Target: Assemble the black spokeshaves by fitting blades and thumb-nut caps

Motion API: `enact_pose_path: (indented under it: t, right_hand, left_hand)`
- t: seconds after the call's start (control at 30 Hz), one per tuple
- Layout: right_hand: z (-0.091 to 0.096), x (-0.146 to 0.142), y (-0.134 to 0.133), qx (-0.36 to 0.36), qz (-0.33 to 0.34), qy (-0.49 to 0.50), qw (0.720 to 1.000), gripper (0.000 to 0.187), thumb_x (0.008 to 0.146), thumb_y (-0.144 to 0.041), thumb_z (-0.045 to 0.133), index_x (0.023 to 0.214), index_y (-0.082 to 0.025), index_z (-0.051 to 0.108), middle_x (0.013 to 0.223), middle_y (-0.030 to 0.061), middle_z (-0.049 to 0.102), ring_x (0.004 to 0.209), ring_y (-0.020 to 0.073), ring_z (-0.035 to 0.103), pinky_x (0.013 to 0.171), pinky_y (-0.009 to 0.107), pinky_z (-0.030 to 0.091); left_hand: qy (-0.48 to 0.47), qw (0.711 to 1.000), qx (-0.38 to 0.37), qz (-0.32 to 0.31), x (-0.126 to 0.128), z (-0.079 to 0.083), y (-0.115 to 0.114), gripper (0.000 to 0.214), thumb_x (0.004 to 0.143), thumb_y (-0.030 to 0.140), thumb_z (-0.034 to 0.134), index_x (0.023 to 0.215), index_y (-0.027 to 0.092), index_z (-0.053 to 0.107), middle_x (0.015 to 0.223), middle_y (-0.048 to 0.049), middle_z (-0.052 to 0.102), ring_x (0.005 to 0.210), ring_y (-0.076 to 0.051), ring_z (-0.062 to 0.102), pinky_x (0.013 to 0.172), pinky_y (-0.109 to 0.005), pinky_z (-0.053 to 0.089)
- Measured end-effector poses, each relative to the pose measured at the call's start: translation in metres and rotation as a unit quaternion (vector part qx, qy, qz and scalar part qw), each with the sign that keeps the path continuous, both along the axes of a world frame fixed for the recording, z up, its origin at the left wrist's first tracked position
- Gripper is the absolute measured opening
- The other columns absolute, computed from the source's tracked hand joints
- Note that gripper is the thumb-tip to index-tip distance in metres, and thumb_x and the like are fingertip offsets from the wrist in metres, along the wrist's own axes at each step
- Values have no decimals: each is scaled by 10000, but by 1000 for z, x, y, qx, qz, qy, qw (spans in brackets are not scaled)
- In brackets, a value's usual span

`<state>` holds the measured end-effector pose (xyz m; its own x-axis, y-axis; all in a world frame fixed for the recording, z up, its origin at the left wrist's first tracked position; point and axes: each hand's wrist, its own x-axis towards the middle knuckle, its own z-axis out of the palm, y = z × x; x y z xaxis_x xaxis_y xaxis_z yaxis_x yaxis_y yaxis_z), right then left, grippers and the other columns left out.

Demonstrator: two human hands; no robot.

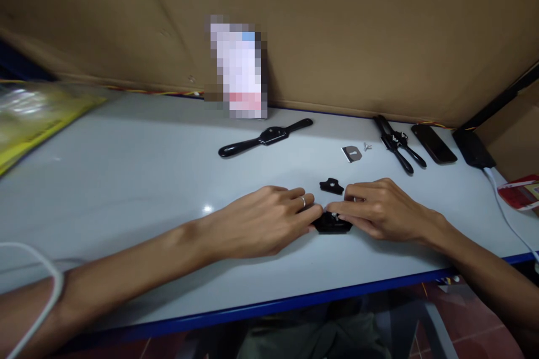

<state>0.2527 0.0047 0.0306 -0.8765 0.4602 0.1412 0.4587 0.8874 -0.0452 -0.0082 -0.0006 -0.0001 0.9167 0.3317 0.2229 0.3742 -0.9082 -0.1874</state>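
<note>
A black metal spokeshave (332,225) lies near the front of the table between my hands. My left hand (273,219) is closed over its left side, hiding that handle. My right hand (379,210) reaches in from the other side, thumb and fingertips pinched at a small silver screw (336,215) on the body. Just beyond the fingers lies a black cap plate (332,185) with a hole. Farther back are a flat steel blade (351,153) with a slot and some small silver screws (367,147).
Another black spokeshave (269,136) lies toward the back, and more (398,143) sit together on the right. Beside them are a phone (433,144), a black box with a white cable (475,148) and a red item (520,192). A yellow plastic packet (50,123) occupies the left; cardboard (337,28) walls the back.
</note>
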Motion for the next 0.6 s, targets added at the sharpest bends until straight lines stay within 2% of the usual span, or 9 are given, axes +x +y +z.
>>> enact_pose_path:
  t: [0.27,0.47,0.6]
  right_hand:
    - [-2,0,2,26,14,29,999,287,1019,-182,444,1053,-197,729,736,4,581,570,106,384,519,264,213]
    - [-2,1,2,35,9,36,999,295,1034,-201,442,1075,-205,733,724,2,576,566,105,365,524,271,196]
    - [-3,0,2,36,7,28,999,297,1033,-194,438,1062,-210,733,719,1,574,575,107,368,529,273,194]
  left_hand:
    - [-8,1000,1,4,0,-2,0,190,1040,281,427,892,195,509,736,-1,579,628,-165,540,519,-323,361]
    - [-15,1000,2,-4,-2,-2,0,134,992,131,427,902,195,503,740,-3,589,633,-165,528,534,-321,326]
    - [-22,1000,-9,-5,-3,-3,0,124,972,108,446,910,198,507,753,-3,595,645,-160,520,543,-317,312]
